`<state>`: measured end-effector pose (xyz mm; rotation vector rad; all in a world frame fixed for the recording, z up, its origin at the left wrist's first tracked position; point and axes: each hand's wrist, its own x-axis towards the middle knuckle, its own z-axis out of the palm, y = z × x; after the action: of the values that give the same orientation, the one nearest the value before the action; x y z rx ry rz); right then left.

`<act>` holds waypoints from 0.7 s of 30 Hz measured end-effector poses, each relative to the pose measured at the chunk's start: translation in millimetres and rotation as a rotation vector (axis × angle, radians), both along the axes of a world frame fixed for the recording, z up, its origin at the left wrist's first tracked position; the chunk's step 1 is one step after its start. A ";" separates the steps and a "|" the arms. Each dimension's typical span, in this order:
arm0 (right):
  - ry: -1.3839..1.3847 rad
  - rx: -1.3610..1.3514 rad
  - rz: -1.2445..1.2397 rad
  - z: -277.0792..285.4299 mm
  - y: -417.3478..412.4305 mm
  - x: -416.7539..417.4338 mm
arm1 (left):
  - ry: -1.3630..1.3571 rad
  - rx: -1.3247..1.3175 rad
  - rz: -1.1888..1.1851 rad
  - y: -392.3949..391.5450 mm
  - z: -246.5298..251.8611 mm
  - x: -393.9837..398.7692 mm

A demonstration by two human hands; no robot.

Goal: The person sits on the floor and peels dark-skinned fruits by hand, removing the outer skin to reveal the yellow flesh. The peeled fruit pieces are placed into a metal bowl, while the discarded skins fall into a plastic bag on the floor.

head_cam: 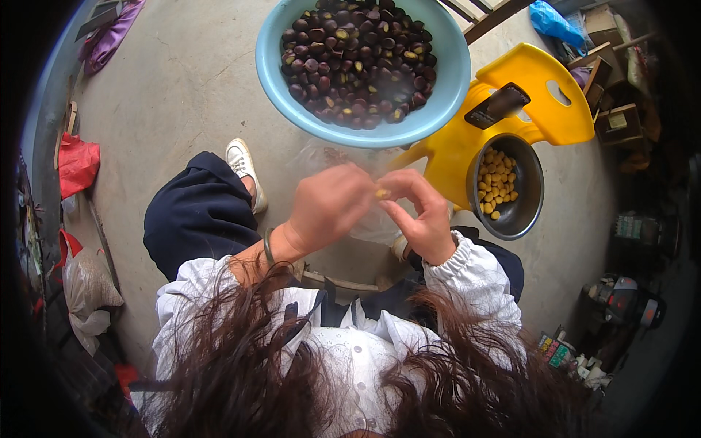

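Between the fingertips of my right hand (419, 211) is a small yellow chestnut kernel (383, 194). My left hand (334, 202) is close against it from the other side, blurred, its fingers bent; whether it grips anything is hidden. Beyond both hands stands a light blue plastic basin (356, 137) holding many dark brown chestnuts (356, 65), some showing yellow flesh. To the right, a steel bowl (526, 216) with peeled yellow chestnuts (495, 178) rests on a yellow plastic chair (449, 159). Under my hands lies a clear plastic bag (378, 230), partly covered.
A dark phone (497, 105) lies on the yellow chair. A red bag (78, 164) and a tied, filled plastic bag (90, 290) are at the left. Boxes and a blue bag (553, 24) are at the upper right. My white shoe (243, 169) is on the concrete floor.
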<state>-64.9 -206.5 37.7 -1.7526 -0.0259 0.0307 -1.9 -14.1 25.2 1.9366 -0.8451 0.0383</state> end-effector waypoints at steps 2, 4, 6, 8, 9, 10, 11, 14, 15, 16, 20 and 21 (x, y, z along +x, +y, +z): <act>0.050 0.084 -0.005 1.7 1.1 0.7 | 0.175 -0.053 0.055 0.3 -0.6 -2.3; 0.100 0.170 -0.008 2.2 1.0 0.5 | 0.296 -0.090 0.103 0.3 -4.8 -2.5; 0.148 0.262 -0.009 2.2 -1.1 -0.1 | 0.363 -0.104 0.144 0.9 -12.2 -0.1; 0.160 0.350 0.006 -2.1 -3.5 -0.3 | 0.407 -0.083 0.138 1.9 -16.9 -0.2; 0.167 0.394 0.015 -3.4 -4.4 -0.4 | 0.429 -0.072 0.137 2.5 -17.8 -0.3; 0.194 0.420 0.023 -2.4 -5.3 -0.8 | 0.461 -0.068 0.135 2.6 -17.5 -0.6; 0.222 0.446 0.032 -0.6 -6.4 -1.6 | 0.494 -0.065 0.133 2.6 -17.0 -0.8; 0.239 0.532 0.053 0.6 -11.5 -0.2 | 0.576 -0.080 0.138 4.8 -19.9 0.2; 0.233 0.560 0.055 0.4 -13.2 0.7 | 0.601 -0.091 0.138 4.5 -21.5 0.7; 0.237 0.555 0.030 0.2 -12.5 1.6 | 0.621 -0.117 0.099 4.3 -19.8 0.0; 0.244 0.473 -0.009 -1.8 -10.8 0.7 | 0.634 -0.192 -0.060 6.8 -18.8 -0.9; 0.244 0.439 -0.003 -3.1 -11.2 -0.2 | 0.620 -0.203 -0.099 7.3 -17.8 0.2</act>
<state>-65.1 -217.7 34.6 -1.3006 0.1386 0.2207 -1.7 -6.9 7.4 1.5748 -0.4925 -0.4936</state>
